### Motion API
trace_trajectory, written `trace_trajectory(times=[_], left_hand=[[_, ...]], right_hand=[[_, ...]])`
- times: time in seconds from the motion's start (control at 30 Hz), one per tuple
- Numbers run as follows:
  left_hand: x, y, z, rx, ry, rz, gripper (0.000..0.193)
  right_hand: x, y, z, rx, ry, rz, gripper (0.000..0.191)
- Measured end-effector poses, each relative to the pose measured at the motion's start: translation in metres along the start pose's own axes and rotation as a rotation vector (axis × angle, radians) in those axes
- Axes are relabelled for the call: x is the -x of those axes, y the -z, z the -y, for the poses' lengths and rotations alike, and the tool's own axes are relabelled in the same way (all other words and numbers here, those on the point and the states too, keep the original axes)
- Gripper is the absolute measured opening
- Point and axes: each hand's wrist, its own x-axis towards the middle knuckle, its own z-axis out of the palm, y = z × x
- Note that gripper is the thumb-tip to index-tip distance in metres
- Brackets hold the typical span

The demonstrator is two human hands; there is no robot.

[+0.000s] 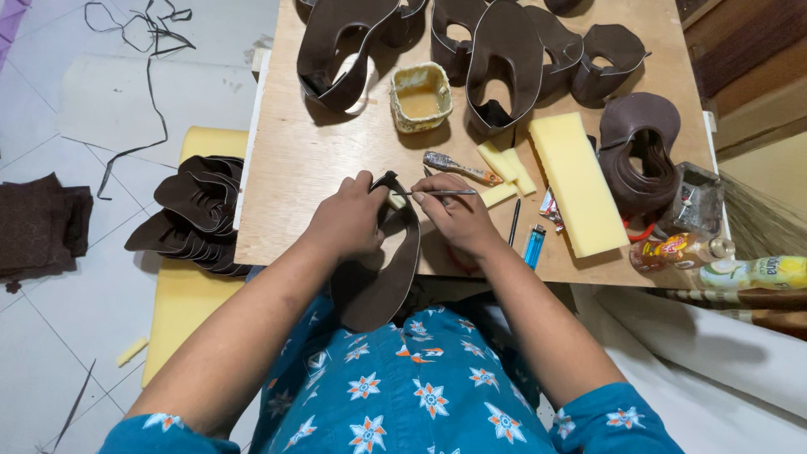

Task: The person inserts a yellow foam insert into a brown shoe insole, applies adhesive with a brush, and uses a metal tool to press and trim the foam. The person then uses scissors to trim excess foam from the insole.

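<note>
My left hand [349,220] grips a dark brown leather shoe-upper piece [382,282] that hangs over the front edge of the wooden board [294,160] toward my lap. My right hand [458,214] holds a thin metal tool [437,192] lying sideways, its tip touching the top of the leather piece near a small yellow foam bit. Both hands sit close together at the board's front edge.
A small tub of yellow glue [420,97], a brush [461,169], yellow foam blocks [576,181], a blue lighter [535,245] and several standing brown uppers [504,59] are on the board. A stack of leather pieces [197,214] lies left on a foam pad; bottles [681,250] lie right.
</note>
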Motion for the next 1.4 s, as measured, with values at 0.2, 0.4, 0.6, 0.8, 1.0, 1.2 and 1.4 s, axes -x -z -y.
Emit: trace_trajectory(times=[0.2,0.4,0.6,0.8,1.0,1.2,1.4], left_hand=[[-0.006,0.006,0.010,0.001,-0.002,0.039,0.062],[-0.007,-0.012,0.014,0.022,0.033,-0.111,0.030],[-0.009,-0.021,0.016,0.011,0.020,-0.149,0.023],[-0.015,-0.033,0.022,-0.113,-0.162,-0.447,0.015],[-0.041,-0.039,0.028,-0.191,-0.216,-0.327,0.011],[-0.045,-0.033,0.027,-0.197,-0.275,-0.312,0.015],[-0.039,-0.035,0.034,-0.122,-0.335,-0.424,0.020]], right_hand=[[0.004,0.002,0.008,0.136,0.072,0.019,0.013],[-0.005,0.000,0.002,0.146,0.129,-0.024,0.012],[0.001,-0.009,0.010,-0.041,0.004,-0.054,0.012],[-0.005,-0.017,0.008,0.176,0.159,-0.013,0.009],[-0.004,-0.015,-0.001,0.151,0.110,0.016,0.011],[0.001,-0.016,-0.003,0.101,0.103,-0.043,0.012],[0.006,-0.017,-0.002,0.046,0.148,-0.074,0.011]])
